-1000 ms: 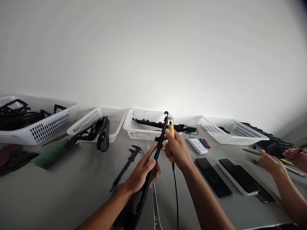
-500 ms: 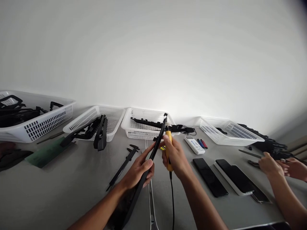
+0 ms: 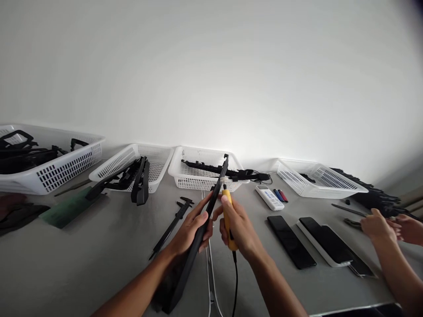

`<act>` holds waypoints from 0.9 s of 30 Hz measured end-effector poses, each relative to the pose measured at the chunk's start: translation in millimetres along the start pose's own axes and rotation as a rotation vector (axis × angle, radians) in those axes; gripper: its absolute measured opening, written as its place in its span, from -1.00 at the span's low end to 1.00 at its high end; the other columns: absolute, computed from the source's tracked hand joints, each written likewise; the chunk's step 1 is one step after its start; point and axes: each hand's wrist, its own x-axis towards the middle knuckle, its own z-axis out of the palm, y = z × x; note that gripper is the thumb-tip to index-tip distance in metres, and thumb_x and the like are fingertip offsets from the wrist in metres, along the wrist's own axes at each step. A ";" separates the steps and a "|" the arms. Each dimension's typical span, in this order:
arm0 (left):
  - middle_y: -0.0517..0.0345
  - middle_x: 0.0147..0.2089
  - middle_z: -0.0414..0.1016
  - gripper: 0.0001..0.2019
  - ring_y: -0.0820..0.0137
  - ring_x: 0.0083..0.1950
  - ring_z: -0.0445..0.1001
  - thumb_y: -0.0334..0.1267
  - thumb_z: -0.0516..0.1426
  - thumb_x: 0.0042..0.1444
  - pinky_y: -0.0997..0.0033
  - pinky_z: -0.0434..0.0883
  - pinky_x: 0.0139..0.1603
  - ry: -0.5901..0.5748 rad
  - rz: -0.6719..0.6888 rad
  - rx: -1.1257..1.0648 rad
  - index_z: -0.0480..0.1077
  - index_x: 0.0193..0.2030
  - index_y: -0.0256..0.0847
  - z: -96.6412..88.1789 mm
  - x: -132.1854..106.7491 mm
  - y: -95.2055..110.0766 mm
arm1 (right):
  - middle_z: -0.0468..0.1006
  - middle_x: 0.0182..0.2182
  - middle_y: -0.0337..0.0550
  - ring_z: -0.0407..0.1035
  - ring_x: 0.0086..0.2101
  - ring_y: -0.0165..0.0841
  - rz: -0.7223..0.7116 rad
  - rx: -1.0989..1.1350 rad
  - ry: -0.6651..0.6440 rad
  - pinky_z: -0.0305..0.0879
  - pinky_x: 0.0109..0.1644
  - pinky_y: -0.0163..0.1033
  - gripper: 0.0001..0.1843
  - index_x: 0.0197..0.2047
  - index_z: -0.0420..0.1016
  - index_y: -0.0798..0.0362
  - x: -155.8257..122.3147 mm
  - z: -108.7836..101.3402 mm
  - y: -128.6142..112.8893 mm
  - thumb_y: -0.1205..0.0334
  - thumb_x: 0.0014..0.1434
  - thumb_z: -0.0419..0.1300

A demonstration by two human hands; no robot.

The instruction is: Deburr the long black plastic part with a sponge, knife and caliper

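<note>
My left hand [image 3: 193, 226] is closed round a long black plastic strip [image 3: 216, 189], holding it up slanted over the grey table, its top end near the middle white basket [image 3: 185, 180]. In my right hand [image 3: 236, 226] is a yellow corded tool [image 3: 227, 215], gripped upright, with its tip touching the strip just above my left thumb. The tool's black cord [image 3: 235, 281] hangs down toward me.
Several white baskets [image 3: 59, 165] with black parts line the wall. A black caliper [image 3: 172, 226], a remote [image 3: 269, 197], pens [image 3: 281, 195] and dark flat panels [image 3: 291, 241] lie on the table. Another person's hands [image 3: 386, 224] work at the right.
My right hand and the yellow tool came down and toward me along the strip. The strip's top end stayed by the middle basket. The other person's hands drew together.
</note>
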 end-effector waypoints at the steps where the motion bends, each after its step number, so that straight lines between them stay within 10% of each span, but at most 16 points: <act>1: 0.36 -0.52 0.29 -0.18 0.53 -0.65 0.18 0.14 0.13 0.39 0.59 0.25 -0.68 0.020 0.002 -0.004 -0.07 0.66 -0.04 -0.6 0.9 -0.5 | 0.32 -0.63 -0.44 0.16 -0.77 -0.46 0.007 -0.005 -0.019 0.15 -0.73 -0.35 -0.33 -0.19 0.30 -0.05 -7.2 3.4 4.2 -0.56 0.22 0.10; 6: 0.33 -0.50 0.36 -0.13 0.51 -0.65 0.22 0.20 0.14 0.33 0.58 0.21 -0.69 0.123 -0.006 -0.038 -0.03 0.64 -0.10 -1.5 3.2 -2.3 | 0.37 -0.53 -0.37 0.12 -0.74 -0.48 0.037 -0.108 -0.120 0.06 -0.70 -0.34 -0.36 -0.09 0.34 -0.05 -47.0 12.7 26.5 -0.50 0.36 -0.04; 11: 0.37 -0.56 0.34 -0.13 0.52 -0.68 0.16 0.25 0.08 0.34 0.60 0.15 -0.69 0.168 0.022 -0.083 -0.03 0.63 -0.13 -5.6 7.9 -2.6 | 0.54 -0.46 -0.24 0.49 -0.46 -0.21 -0.038 -0.484 -0.165 0.21 -0.38 -0.26 -0.35 0.32 0.35 -0.11 -91.9 19.3 53.2 -0.36 0.45 -0.06; 15: 0.41 -0.60 0.28 -0.12 0.52 -0.73 0.11 0.27 0.05 0.34 0.58 0.12 -0.73 0.106 0.058 -0.076 -0.04 0.62 -0.17 -7.4 11.1 -3.3 | 0.58 -0.46 -0.19 0.50 -0.48 -0.16 -0.070 -0.634 -0.156 0.14 -0.36 -0.23 -0.36 0.17 0.48 -0.10 -107.7 22.3 65.1 -0.38 0.44 -0.09; 19: 0.40 -0.58 0.29 -0.13 0.52 -0.70 0.11 0.24 0.07 0.35 0.61 0.14 -0.72 0.086 -0.021 -0.100 -0.08 0.64 -0.14 0.0 6.8 -6.6 | 0.48 -0.53 -0.23 0.36 -0.57 -0.28 -0.072 -0.612 -0.103 0.05 -0.46 -0.26 -0.47 -0.15 0.41 -0.07 -75.3 7.0 46.2 -0.35 0.45 -0.04; 27: 0.39 -0.57 0.29 -0.19 0.55 -0.68 0.02 0.17 0.01 0.46 0.60 0.19 -0.69 -0.094 -0.103 -0.038 -0.17 0.67 -0.16 8.9 -2.1 -7.5 | 0.26 -0.56 -0.44 0.17 -0.73 -0.46 -0.085 -0.141 0.199 0.17 -0.72 -0.33 -0.38 -0.14 0.26 -0.05 24.7 -33.0 -7.0 -0.49 0.31 0.03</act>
